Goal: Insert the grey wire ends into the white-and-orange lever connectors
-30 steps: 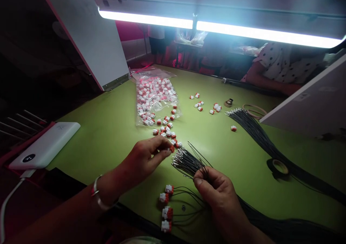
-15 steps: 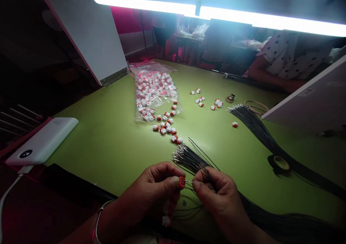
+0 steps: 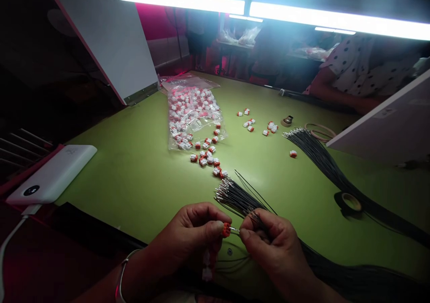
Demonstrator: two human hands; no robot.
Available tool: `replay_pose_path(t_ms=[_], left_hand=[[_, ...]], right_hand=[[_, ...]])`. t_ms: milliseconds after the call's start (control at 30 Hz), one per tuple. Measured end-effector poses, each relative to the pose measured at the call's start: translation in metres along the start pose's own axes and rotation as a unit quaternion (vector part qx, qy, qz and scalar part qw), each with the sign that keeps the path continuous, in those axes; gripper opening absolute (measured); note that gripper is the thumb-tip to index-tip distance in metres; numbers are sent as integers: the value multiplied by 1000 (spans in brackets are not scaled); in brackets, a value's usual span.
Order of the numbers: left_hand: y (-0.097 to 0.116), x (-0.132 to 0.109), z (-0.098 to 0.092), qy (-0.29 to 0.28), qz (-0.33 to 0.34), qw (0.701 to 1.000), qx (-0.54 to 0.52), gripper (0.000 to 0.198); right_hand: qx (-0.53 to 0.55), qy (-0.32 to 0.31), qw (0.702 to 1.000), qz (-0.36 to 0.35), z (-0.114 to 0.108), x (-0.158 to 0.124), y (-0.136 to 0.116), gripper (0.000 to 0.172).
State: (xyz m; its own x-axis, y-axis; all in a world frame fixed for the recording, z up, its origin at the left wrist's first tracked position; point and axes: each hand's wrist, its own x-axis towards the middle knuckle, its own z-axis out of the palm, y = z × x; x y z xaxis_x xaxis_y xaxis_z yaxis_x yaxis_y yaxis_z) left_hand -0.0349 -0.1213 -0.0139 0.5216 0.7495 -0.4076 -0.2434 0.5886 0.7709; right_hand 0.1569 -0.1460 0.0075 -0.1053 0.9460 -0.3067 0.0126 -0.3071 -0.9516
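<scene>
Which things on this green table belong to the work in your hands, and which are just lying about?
In use: orange connector in the left hand, wire bundle in the right hand, bag of connectors.

Lying about: white power bank, tape roll, coiled band.

Orange-and-white connectors (image 3: pixel 203 161), lime-green table (image 3: pixel 134 168), dark grey wires (image 3: pixel 322 168), white power bank (image 3: pixel 50 175), black-dotted white blouse (image 3: pixel 352 66)

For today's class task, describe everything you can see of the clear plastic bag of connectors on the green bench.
The clear plastic bag lies flat on the green bench top, left of centre. Its thin, creased film shines under the light, and a flat flap extends at the far end. It holds a heap of small white-and-orange connectors. More connectors lie loose on the bench by its near edge.
</scene>
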Motion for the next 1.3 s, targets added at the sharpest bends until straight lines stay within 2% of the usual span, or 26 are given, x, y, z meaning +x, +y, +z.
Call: replay_pose_path(t_ms=[200, 400, 567, 667, 867, 1033, 1200, 1300], left_hand=[[4, -3, 4, -25, 2, 999, 24, 24], [3, -5, 7, -20, 12, 996, 85, 26], [0, -5, 6, -33, 1, 997, 65, 25], [0, -5, 7, -17, 4, 998, 52, 24], [2, -6, 9, -14, 12, 999, 39, 24], [1, -6, 10, -13, 0, 998, 55, 28], [-3, -7, 9, -19, 14, 997, 75, 26], [2, -13, 2, -23, 24, 996, 85, 21]], right_hand=[[-63, -5, 998, -9, -1, -2, 1, 21], [-106, -23, 994, -31, -3, 1, 8, 23], [-95, -43, 994, -27, -1, 0, 10, 25], [-87, -49, 994, -32, -2, 0, 11, 28], [-117, -68, 986, -97, -6, -1, 12, 30], [-142, -73, 981, -114, -6, -2, 16, 27], [-119, -73, 983, -116, -5, -3, 17, 28], [-63, -42, 992, -101, -5, 2, 19, 25]])
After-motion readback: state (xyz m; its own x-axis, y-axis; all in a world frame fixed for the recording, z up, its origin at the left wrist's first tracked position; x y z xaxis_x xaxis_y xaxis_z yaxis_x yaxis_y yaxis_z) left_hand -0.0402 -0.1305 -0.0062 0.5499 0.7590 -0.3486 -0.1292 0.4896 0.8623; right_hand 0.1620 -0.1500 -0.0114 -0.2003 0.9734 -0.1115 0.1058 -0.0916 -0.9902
